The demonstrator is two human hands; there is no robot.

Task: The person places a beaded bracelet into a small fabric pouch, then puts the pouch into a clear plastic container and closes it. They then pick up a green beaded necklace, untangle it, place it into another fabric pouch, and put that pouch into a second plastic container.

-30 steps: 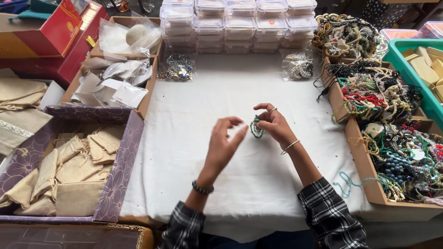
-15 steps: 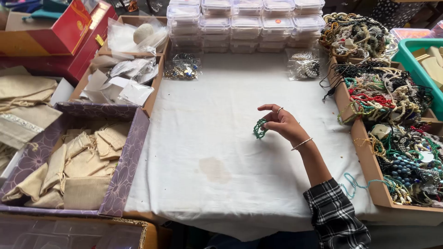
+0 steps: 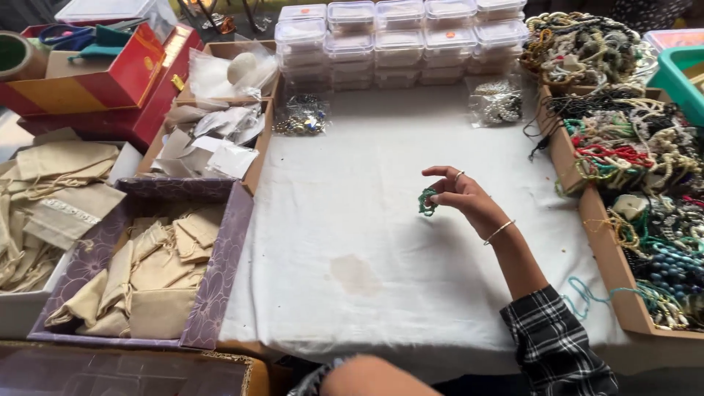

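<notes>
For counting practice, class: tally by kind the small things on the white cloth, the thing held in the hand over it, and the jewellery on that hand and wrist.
Clear plastic bags of beads: 2
Green beaded strand, pinched in the right hand: 1
Thin metal bangle: 1
Finger ring: 1
Total: 5
</notes>
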